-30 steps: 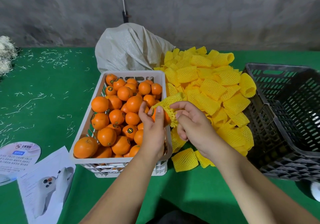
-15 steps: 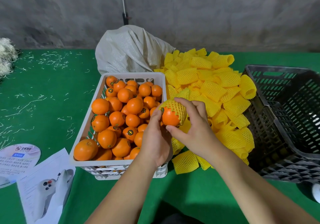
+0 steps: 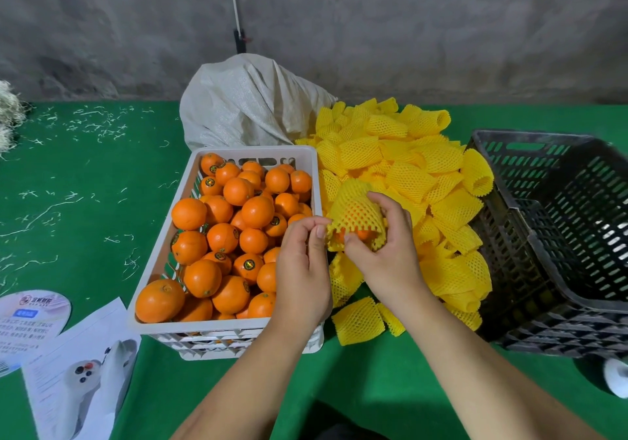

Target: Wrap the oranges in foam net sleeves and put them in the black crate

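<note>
Sleeving in progress, one orange nearly covered, crate not yet loaded as far as visible.

Green bench (image 3: 85, 222) is carrying everything: black crate (image 3: 557, 235) is sitting at the right edge, its visible inside showing no wrapped fruit, though its floor is partly hidden. White crate (image 3: 224, 332) near the middle is holding many bare oranges (image 3: 234, 235), so most of the job is left. Pile of yellow foam net sleeves (image 3: 424, 181) is lying between the two crates. Right hand (image 3: 390, 252) is gripping the sleeved orange (image 3: 355, 213) above the pile's left side, orange peeking out below. Left hand (image 3: 302, 269) is pinching the sleeve's lower left rim, seemingly tugging it down. Judging next: finishing the pull, then carrying it right to the black crate.
</note>
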### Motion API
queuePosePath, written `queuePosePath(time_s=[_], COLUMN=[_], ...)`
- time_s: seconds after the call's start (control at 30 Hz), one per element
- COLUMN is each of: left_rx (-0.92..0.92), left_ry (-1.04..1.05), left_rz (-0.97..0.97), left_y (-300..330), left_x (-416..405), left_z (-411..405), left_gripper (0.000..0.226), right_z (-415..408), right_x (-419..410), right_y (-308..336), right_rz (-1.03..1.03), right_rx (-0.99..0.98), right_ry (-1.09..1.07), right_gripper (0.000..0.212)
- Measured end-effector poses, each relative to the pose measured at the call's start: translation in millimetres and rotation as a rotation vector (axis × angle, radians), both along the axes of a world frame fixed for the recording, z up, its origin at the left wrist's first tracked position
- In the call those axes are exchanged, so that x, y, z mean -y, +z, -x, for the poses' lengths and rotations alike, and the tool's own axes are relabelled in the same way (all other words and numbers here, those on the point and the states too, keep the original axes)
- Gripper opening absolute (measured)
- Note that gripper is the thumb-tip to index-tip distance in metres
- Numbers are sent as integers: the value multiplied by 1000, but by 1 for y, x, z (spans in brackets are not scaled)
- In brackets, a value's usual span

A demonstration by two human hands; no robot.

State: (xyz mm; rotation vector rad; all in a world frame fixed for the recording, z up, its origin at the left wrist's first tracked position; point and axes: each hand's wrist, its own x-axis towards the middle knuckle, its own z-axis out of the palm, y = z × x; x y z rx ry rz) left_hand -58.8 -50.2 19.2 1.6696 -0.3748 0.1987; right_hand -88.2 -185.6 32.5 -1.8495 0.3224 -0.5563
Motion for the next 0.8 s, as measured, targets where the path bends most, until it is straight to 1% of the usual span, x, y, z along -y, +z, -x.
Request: queuePosePath(time_s=[0.1,0.13,0.17,0.2,0.23,0.3,0.33,0.37,0.4,0.47,0.53,0.57,0.6,0.67,0.7,0.73,0.8], left_rx=[125,150,127,39,-102,-465,-635,-745,-785,-797,-771,-755,-751,-790,-813,-831,-861], left_ry=[-30,-60,-89,-108,-108,-134,-213,-318,-394,-440,-407,-386,-372,-311,-282,-286,-371], left_rz=[-51,-54,-21,65,192,436,491,502,500,538,559,550,532,485,483,517,584], left_y=[3,4,4,6,9,18,21,26,30,32,29,28,28,31,32,33,33], left_x=[0,1,2,4,7,10,12,13,14,15,14,15,17,24,28,32,37], left_z=[8,10,12,14,16,14,11,9,8,5,2,2,3,9,12,12,9], left_gripper=[19,19,17,16,22,55,68,72,69,60,58,61,69,91,95,90,75], right_z=[-2,-2,-1,0,1,5,7,8,9,10,12,13,14,15,15,16,19], right_x=[1,2,2,1,0,-3,-4,-5,-4,0,8,12,14,14,13,14,21], right_y=[6,8,10,10,11,11,11,11,11,12,16,18,19,21,21,22,23], right_rz=[-285,-340,-366,-377,-380,-335,-283,-212,-134,-55,-120,-150,-154,-85,-61,-60,-81], right_rx=[-14,-5,9,23,40,82,96,90,59,-31,-70,-63,-59,-92,-110,-116,-106], right_ry=[-14,-4,7,13,13,28,51,81,114,205,282,279,257,234,246,259,260], right_gripper=[58,52,47,45,45,44,44,46,49,58,61,60,60,64,69,73,76])
